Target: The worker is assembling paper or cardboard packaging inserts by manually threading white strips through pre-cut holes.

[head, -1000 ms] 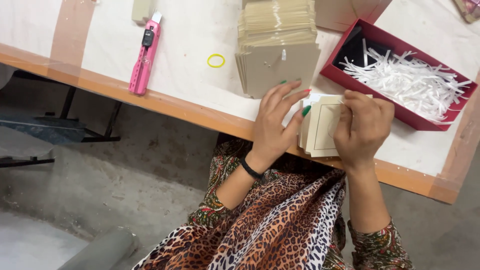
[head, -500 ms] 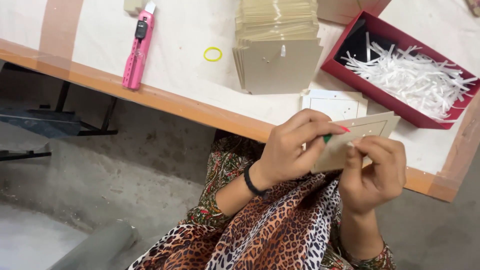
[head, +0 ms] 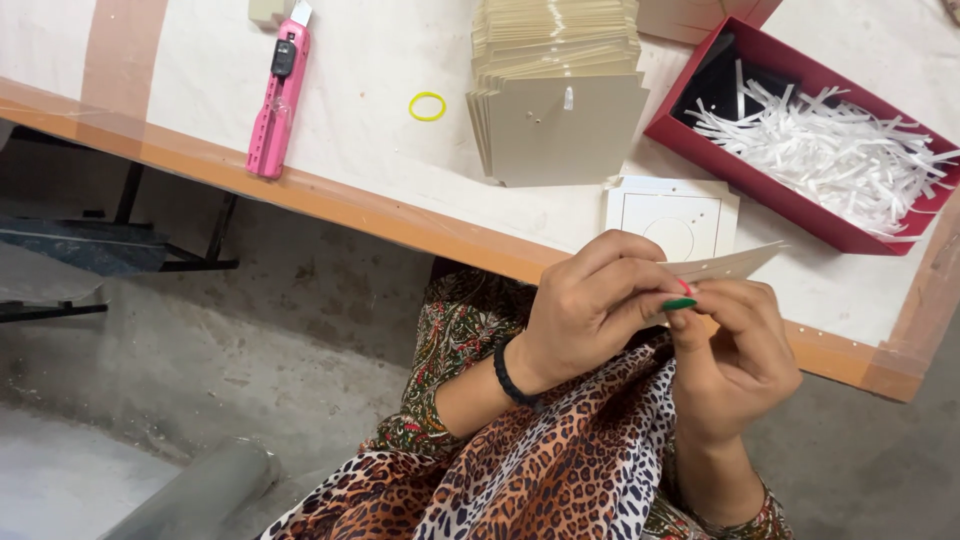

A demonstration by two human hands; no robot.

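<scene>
Both my hands hold one thin beige card (head: pixel 735 264) in front of the table edge, above my lap. My left hand (head: pixel 590 305) pinches its near edge with thumb and fingers; a black band sits on that wrist. My right hand (head: pixel 735 355) grips the same card from below, fingertips meeting the left hand's. The card is seen almost edge-on, with small holes along it. A white square card (head: pixel 672 215) with a drawn circle lies flat on the table just beyond my hands. A tall stack of beige cards (head: pixel 558 95) stands farther back.
A red box (head: pixel 800 195) of white shredded paper sits at the right. A pink utility knife (head: pixel 277 100) and a yellow rubber band (head: pixel 427 106) lie to the left. The table's orange edge (head: pixel 350 205) runs diagonally. Below it are concrete floor and a grey pipe (head: pixel 200 490).
My hands lifted a beige card off the pile near the table edge and drew it toward my lap, uncovering the white card. The card has tilted to nearly edge-on.
</scene>
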